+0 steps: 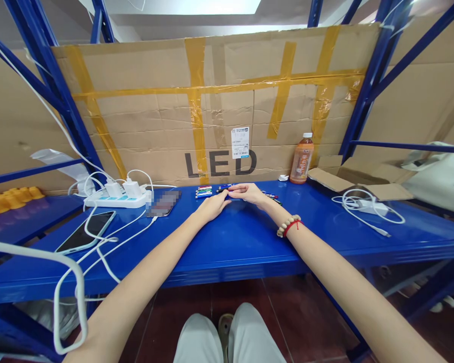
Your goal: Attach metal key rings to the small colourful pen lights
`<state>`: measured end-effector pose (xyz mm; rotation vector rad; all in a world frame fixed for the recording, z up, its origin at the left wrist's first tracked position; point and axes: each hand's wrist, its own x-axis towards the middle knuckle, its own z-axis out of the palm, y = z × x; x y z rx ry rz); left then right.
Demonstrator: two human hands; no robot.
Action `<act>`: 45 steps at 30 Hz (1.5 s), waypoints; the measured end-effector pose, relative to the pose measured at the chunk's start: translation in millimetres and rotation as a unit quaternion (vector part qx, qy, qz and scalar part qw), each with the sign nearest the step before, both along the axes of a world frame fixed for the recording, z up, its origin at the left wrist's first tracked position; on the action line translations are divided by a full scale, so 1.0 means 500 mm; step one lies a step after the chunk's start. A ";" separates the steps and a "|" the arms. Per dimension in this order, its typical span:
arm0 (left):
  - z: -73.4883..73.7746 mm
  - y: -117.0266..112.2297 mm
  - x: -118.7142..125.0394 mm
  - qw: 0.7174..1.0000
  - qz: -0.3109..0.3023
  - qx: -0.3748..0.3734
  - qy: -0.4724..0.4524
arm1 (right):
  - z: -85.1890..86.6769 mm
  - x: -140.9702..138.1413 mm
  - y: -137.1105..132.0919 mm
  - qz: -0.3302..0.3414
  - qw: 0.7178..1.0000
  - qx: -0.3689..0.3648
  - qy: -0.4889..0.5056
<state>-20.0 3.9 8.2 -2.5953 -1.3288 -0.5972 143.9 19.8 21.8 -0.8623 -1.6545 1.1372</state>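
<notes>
My left hand (213, 205) rests low over the blue shelf top, its fingers drawn together and its tips meeting those of my right hand. My right hand (248, 193) comes in from the right with its fingers pinched. What lies between the fingertips is too small and covered to name. Left of my hands is a small row of thin coloured sticks, pen-like (203, 192), in green, red, white and blue. Behind my fingers are more dark and blue sticks (225, 187). Several others (271, 195) lie beyond my right hand, partly hidden by it.
On the left, a white power strip (117, 199) with plugs and cables stands near two phones, one (87, 232) in a pale case. An orange drink bottle (301, 159), an open cardboard box (357, 176) and a coiled white cable (369, 206) are right. Cardboard (151, 121) closes the back.
</notes>
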 end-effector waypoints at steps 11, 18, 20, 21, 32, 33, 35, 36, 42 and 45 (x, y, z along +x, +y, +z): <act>0.001 -0.001 -0.001 1.000 0.012 0.018 0.016 | -0.015 0.104 0.059 -0.412 0.876 0.134 -0.214; 0.006 -0.008 0.002 1.000 0.003 0.010 0.016 | -0.041 0.107 0.062 -0.295 0.808 0.194 -0.471; 0.007 -0.009 0.003 1.000 0.003 0.007 0.011 | -0.045 0.097 0.067 -0.263 0.790 0.224 -0.506; 0.007 -0.010 0.003 1.000 0.003 0.007 0.010 | -0.047 0.092 0.070 -0.248 0.783 0.232 -0.521; 0.008 -0.011 0.003 1.000 0.010 0.005 0.016 | -0.017 0.088 0.037 -0.377 0.763 0.179 -0.494; 0.009 -0.012 0.003 1.000 0.009 0.004 0.017 | -0.014 0.090 0.034 -0.396 0.765 0.154 -0.484; 0.009 -0.013 0.003 1.000 0.008 0.004 0.019 | -0.008 0.093 0.029 -0.417 0.765 0.116 -0.477; 0.009 -0.013 0.003 1.000 0.008 0.005 0.021 | -0.006 0.093 0.028 -0.422 0.763 0.109 -0.478; 0.013 -0.019 0.006 1.000 0.008 0.004 0.020 | 0.006 0.079 0.016 -0.421 0.756 0.110 -0.489; 0.016 -0.023 0.008 1.000 0.014 -0.003 0.020 | 0.009 0.072 0.009 -0.406 0.760 0.091 -0.499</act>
